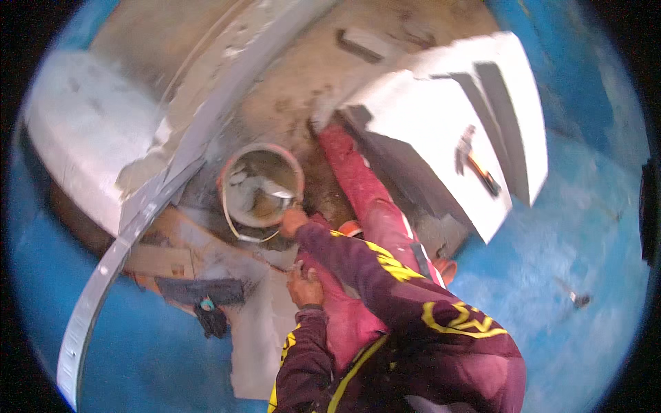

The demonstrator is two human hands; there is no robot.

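A round bucket (299, 168) with a reddish rim stands on the floor ahead of me, its wire handle hanging over the near side. Inside it is wet, grey-white material (248, 196). My right hand (294, 220) is closed at the bucket's near right rim, on what looks like a trowel (279, 193) whose pale blade reaches inside; blur hides its handle. My left hand (303, 286) is lower, beside my red trouser leg (337, 310). Its fingers are slightly bent and apart, and I see nothing held in them.
A long curved metal strip (141, 217) crosses the left side, near a pale curved block (96, 131). To the right, a hammer (476, 162) lies on a large white panel (427, 96). Dark cloth (206, 292) lies at left. Another small tool (577, 297) rests on the blue floor.
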